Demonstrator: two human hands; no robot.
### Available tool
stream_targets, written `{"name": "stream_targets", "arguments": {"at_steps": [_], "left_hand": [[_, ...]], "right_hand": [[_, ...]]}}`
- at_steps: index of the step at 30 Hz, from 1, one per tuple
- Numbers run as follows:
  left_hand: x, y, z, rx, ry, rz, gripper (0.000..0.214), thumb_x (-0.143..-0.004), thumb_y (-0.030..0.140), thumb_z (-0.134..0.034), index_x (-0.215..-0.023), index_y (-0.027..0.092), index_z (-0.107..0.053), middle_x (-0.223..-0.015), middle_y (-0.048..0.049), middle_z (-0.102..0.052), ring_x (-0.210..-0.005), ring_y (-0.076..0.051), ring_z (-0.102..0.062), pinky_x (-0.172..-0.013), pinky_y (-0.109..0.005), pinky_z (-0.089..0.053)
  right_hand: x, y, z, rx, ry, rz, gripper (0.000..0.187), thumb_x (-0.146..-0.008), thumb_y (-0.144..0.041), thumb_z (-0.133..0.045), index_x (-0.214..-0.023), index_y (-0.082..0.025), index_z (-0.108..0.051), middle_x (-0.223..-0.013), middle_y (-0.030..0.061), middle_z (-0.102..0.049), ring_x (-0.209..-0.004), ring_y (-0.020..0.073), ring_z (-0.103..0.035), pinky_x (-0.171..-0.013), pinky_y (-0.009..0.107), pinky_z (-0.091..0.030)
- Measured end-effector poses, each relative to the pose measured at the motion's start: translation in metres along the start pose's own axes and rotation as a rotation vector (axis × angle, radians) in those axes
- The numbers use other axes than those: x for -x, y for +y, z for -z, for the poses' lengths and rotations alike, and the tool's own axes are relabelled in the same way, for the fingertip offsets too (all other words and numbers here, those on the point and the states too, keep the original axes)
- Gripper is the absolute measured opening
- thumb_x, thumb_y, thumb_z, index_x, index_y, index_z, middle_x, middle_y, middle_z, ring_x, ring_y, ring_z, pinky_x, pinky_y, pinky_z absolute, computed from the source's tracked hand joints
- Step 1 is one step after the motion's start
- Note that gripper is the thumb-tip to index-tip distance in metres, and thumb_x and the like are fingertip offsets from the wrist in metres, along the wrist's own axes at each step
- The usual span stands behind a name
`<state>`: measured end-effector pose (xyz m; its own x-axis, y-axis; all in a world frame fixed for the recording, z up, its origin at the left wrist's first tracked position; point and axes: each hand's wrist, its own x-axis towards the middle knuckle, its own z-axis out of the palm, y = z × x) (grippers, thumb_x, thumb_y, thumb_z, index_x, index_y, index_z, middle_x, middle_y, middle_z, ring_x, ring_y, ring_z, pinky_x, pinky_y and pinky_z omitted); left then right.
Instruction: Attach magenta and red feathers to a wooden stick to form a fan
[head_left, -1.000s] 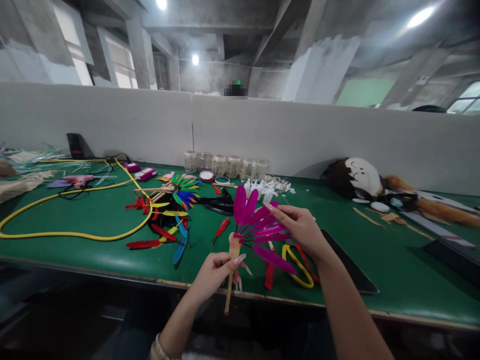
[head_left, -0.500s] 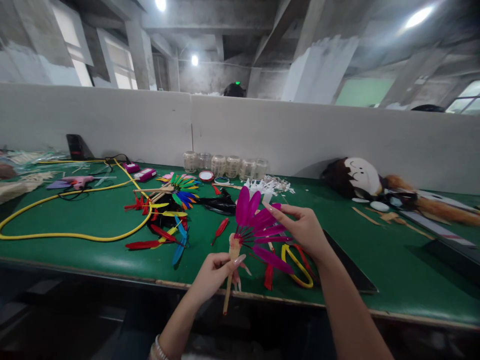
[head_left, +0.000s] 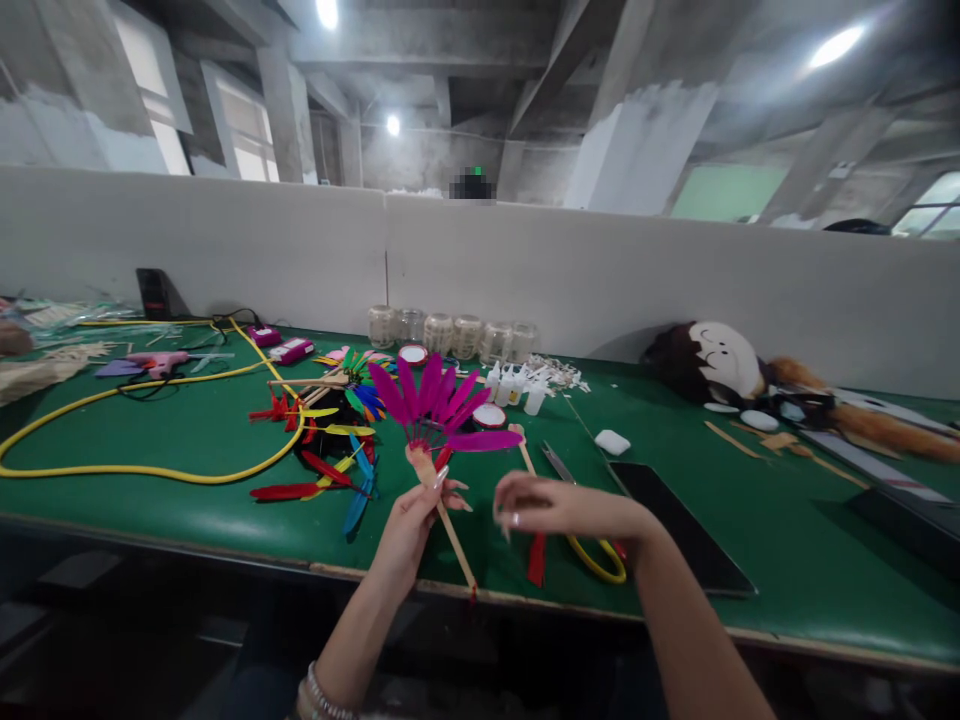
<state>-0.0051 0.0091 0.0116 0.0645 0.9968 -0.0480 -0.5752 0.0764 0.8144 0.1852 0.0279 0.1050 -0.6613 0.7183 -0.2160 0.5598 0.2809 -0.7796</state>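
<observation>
My left hand (head_left: 409,530) grips a thin wooden stick (head_left: 456,535) near its top, where a fan of magenta feathers (head_left: 435,410) spreads upward and outward. My right hand (head_left: 559,508) hovers apart from the fan with its fingers drawn together, holding nothing. Below it lie a red feather (head_left: 536,560), metal tweezers (head_left: 559,465) and yellow-handled scissors (head_left: 596,565), partly hidden by my wrist. A loose wooden stick (head_left: 521,450) lies just beyond my right fingers.
A green workbench (head_left: 750,470) holds a feather pile (head_left: 330,430), a yellow hose (head_left: 150,465), a glue gun (head_left: 154,363), glass jars (head_left: 439,332), white glue bottles (head_left: 506,385), a black tablet (head_left: 675,525) and a plush toy (head_left: 712,362). A grey partition (head_left: 600,270) runs behind.
My right hand has let go of the feathers and moved down, away from the fan. My left hand has moved the fan left and turned it, so the feathers spread upward.
</observation>
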Motion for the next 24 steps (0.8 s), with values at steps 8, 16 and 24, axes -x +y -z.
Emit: {"name": "stream_targets", "arguments": {"at_steps": [8, 16, 24], "left_hand": [[0.004, 0.003, -0.001, -0.081, -0.085, -0.021, 0.031, -0.068, 0.042, -0.062, -0.079, 0.014, -0.07, -0.091, -0.008, -0.069, -0.094, -0.021, -0.058, -0.085, -0.031, -0.04], [0.004, 0.038, 0.011, -0.364, -0.287, -0.101, 0.045, -0.068, 0.041, -0.063, -0.104, 0.015, -0.062, -0.111, -0.0103, -0.062, -0.104, -0.025, -0.053, -0.091, -0.034, -0.038], [0.011, 0.028, 0.013, -0.495, -0.32, -0.057, 0.033, -0.069, 0.035, -0.063, -0.093, 0.013, -0.068, -0.093, -0.008, -0.069, -0.089, -0.023, -0.062, -0.082, -0.032, -0.046]], "right_hand": [[-0.036, -0.013, -0.047, -0.039, -0.249, 0.096, 0.035, -0.078, -0.047, -0.047, -0.075, -0.015, -0.059, -0.068, 0.0004, -0.062, -0.062, 0.0113, -0.055, -0.061, 0.022, -0.042], [-0.033, -0.005, -0.04, -0.334, -0.442, -0.07, 0.033, -0.074, -0.047, -0.055, -0.076, -0.014, -0.053, -0.056, -0.0017, -0.059, -0.045, 0.0072, -0.052, -0.048, 0.018, -0.04], [-0.038, -0.01, -0.047, -0.369, -0.411, -0.027, 0.038, -0.074, -0.05, -0.053, -0.073, -0.012, -0.053, -0.06, 0.002, -0.061, -0.049, 0.0079, -0.054, -0.051, 0.02, -0.044]]}}
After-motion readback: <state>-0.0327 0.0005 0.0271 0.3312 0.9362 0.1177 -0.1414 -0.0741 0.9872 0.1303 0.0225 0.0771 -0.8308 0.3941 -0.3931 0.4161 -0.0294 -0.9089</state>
